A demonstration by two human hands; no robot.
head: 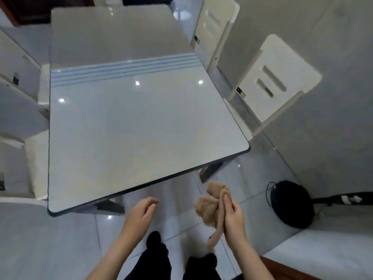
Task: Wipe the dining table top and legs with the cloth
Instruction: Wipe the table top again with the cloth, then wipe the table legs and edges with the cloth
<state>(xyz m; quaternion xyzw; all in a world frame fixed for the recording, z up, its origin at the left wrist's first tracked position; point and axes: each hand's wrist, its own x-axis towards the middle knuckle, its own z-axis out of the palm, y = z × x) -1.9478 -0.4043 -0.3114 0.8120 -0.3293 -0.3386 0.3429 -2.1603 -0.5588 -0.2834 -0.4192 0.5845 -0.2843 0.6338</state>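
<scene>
The dining table (125, 126) has a glossy pale grey top with blue stripes across its middle, and dark legs (210, 170) show under its near edge. A bunched tan cloth (210, 209) hangs in the air just off the table's near right corner. My right hand (234, 217) grips it along its right side, with a tail of cloth dangling below. My left hand (141, 215) hovers in front of the table's near edge with loosely curled fingers, holding nothing.
White chairs stand along the right side (274, 77) (214, 27) and along the left side (18, 110). A black round fan base (290, 205) with a cord sits on the tiled floor at right. My dark-trousered legs (157, 257) are below.
</scene>
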